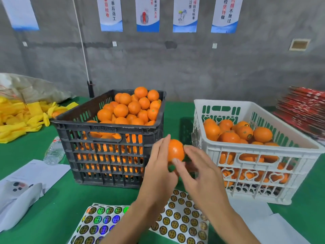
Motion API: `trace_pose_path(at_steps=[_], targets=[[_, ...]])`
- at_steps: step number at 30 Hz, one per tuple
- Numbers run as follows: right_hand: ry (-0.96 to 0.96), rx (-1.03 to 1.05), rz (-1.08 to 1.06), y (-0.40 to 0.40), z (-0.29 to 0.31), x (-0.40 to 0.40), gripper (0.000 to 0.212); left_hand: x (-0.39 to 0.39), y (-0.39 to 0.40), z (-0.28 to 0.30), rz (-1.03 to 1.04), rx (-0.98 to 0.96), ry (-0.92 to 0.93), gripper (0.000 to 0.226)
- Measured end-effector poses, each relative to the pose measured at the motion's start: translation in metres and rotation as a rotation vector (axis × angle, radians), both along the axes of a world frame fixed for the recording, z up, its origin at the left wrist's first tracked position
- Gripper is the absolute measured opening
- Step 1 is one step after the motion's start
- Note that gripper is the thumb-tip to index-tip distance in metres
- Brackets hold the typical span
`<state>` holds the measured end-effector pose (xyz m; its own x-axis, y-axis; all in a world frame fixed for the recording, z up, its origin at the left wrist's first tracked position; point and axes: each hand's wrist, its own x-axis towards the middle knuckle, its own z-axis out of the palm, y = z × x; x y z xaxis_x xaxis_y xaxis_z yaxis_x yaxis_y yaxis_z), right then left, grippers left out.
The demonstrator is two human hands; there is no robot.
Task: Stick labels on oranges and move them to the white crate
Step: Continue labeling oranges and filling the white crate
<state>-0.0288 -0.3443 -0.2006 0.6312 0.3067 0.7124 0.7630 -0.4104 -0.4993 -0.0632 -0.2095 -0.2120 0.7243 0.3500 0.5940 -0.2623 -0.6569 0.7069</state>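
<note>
My left hand (159,166) holds an orange (175,150) in the air between the two crates, fingers along its left side. My right hand (198,166) is at the orange's right side, with the thumb pressing on its lower front and the fingers spread. The black crate (105,131) to the left is heaped with oranges. The white crate (260,152) to the right holds several oranges, some with round labels. Sheets of round labels (182,219) lie on the green table under my forearms.
A plastic bottle (53,152) lies left of the black crate. Papers (31,175) and a white bag sit at the front left. Yellow foam nets (21,117) pile up at the far left. Red flat cartons (304,110) are stacked at the far right.
</note>
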Motion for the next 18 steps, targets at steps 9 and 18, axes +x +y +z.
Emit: trace_pose_path(at_steps=[9,18], targets=[[0.015,-0.132,-0.385,-0.003,0.1,0.085,0.052,0.081,0.053,0.122,-0.051,0.474,0.097,0.058],[-0.161,-0.105,-0.173,0.012,0.065,0.103,0.026,0.098,0.202,0.137,0.457,0.499,1.004,0.072]])
